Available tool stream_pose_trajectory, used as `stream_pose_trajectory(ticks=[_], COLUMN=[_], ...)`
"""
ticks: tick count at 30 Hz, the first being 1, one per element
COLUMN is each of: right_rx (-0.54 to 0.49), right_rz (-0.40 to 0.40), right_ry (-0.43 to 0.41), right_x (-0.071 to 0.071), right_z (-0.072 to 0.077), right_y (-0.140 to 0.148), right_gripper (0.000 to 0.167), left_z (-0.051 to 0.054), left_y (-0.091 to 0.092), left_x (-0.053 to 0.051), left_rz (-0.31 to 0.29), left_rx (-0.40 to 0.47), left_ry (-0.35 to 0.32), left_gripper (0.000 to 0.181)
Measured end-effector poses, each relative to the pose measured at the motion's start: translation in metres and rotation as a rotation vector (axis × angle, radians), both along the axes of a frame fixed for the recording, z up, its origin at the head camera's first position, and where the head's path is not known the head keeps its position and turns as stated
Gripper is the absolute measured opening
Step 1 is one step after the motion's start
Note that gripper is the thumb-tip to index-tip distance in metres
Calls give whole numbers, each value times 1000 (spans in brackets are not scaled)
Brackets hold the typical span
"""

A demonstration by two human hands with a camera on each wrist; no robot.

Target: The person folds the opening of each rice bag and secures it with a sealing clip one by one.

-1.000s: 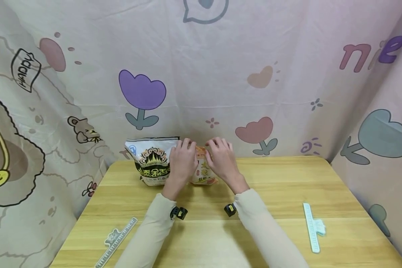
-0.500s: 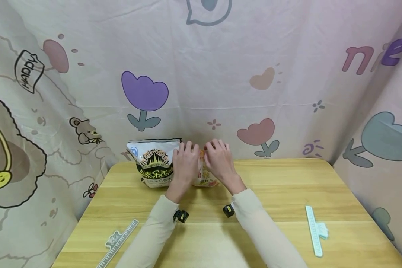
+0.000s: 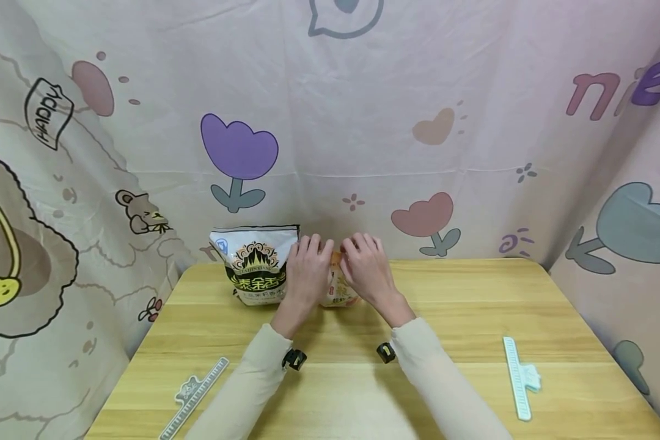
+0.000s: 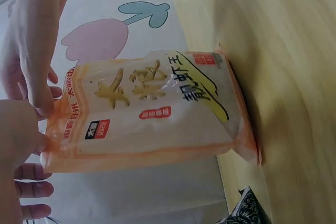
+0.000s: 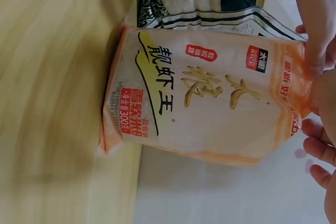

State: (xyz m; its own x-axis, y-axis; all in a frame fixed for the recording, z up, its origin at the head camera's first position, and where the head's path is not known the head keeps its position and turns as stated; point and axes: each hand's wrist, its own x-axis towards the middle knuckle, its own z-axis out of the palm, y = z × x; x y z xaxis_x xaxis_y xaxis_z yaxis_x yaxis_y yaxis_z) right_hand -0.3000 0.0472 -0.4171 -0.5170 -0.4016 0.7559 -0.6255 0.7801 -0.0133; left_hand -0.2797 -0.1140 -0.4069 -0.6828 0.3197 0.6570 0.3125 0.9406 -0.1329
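Observation:
A small orange-and-white rice bag [image 3: 338, 289] stands upright near the table's back edge. My left hand [image 3: 308, 272] pinches its top at the left corner, thumb in front and fingers behind. At the right corner my right hand [image 3: 370, 272] pinches the same top edge. Both wrist views show the bag [image 4: 152, 103] sideways, its top crumpled between the left hand [image 4: 18, 145] and the right hand [image 4: 37, 51]. In the right wrist view the bag's printed front [image 5: 210, 93] faces me. Part of the top is hidden by the fingers.
A larger white-and-black rice bag [image 3: 258, 263] stands just left of the small one. A grey ruler-like bag clip [image 3: 195, 394] lies at the table's [image 3: 445, 342] front left, and a pale green one [image 3: 519, 379] at the right. A printed curtain [image 3: 330, 122] hangs behind.
Both hands have stayed on the small bag's top and sunk slightly, with the top edge lower. The view has shifted a little.

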Motion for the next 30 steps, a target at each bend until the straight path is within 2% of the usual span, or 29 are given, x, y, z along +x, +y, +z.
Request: stream_pose_trajectory(ticks=[4, 13, 22, 30], right_rx=[14, 42, 52, 18], right_rz=[3, -83, -47, 8], right_ry=[-1, 55, 78, 40], right_x=[4, 13, 25, 44], right_z=[-4, -10, -8, -7], right_y=[2, 1, 10, 18], right_gripper=[7, 12, 11, 12], left_z=[-4, -11, -18, -17], left_y=[-1, 3, 9, 16], left_x=[5, 15, 22, 45], left_rz=[-9, 3, -35, -76], left_rx=[-16, -17, 28, 75], left_ry=[23, 52, 128, 95], left_gripper=[34, 39, 37, 17])
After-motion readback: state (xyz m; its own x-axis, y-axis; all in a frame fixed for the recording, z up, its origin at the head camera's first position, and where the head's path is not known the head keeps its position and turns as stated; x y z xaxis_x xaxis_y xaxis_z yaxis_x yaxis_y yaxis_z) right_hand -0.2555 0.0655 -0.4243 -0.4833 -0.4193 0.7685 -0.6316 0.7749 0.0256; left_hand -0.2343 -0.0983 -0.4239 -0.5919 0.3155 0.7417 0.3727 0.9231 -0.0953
